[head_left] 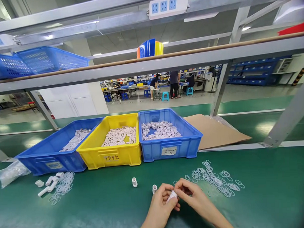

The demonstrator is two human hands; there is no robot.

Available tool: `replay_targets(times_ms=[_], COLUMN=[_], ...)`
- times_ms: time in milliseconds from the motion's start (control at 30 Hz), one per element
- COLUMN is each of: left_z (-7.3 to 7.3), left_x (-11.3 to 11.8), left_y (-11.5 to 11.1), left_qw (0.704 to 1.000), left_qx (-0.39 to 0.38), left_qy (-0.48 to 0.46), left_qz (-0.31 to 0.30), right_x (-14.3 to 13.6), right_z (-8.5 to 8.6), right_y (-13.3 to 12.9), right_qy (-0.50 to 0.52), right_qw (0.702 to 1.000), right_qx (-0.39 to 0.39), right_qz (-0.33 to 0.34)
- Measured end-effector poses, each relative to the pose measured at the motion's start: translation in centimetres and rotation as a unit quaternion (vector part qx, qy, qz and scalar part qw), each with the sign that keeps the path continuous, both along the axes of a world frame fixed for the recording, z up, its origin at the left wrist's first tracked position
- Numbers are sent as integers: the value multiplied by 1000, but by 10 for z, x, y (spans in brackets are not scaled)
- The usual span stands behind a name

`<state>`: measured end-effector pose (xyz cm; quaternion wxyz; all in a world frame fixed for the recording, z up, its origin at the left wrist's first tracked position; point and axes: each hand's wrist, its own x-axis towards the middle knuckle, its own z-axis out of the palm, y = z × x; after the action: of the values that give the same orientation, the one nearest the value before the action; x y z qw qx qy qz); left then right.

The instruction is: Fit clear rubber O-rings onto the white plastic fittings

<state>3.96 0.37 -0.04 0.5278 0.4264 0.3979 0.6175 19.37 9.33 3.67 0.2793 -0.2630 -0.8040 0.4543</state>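
Observation:
My left hand [161,205] is closed around a small white plastic fitting [171,195], held above the green table. At the fitting's upper end, the fingertips of my right hand [191,195] are pinched together; what is between them is too small to make out. Just behind my left hand a second white fitting [154,189] stands upright, partly covered by the fingers. Another upright white fitting [134,182] is farther left. To the right of my hands lies a loose spread of thin translucent rings [219,181], some close behind my right hand.
Along the table's back stand a blue bin [53,157], a yellow bin [111,157] and another blue bin [169,148], all holding white parts. More rings [63,187] and white pieces [53,184] lie front left. Cardboard [214,131] lies back right. A shelf beam [150,65] crosses overhead.

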Motion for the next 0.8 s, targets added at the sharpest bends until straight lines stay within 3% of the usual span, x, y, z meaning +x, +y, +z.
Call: replay_targets(times_ms=[133,300,400,533,600,700,800], left_z=[10,16,12,-5,-13,-15,-8], left_x=[0,-2,-6,-5,9,61,123], left_y=[-2,1,1,1,13,51,84], left_qw=[1000,998,997,992,993,980,978], left_qx=[-12,-31,-35,-60,-87,-92,-67], left_qy=[21,-48,-73,-101,-77,-25,-6], left_qz=[6,-13,-15,-46,23,175,200], right_x=[0,4,5,5,5,5,7], right_z=[6,7,2,-3,-4,-7,-8], right_y=[-4,0,5,7,7,9,11], right_qy=[7,-2,17,38,32,23,16], right_qw=[1000,999,999,999,999,1000,1000], right_qx=[15,37,34,16,11,14,17], right_qz=[24,27,8,-1,5,-4,-16])
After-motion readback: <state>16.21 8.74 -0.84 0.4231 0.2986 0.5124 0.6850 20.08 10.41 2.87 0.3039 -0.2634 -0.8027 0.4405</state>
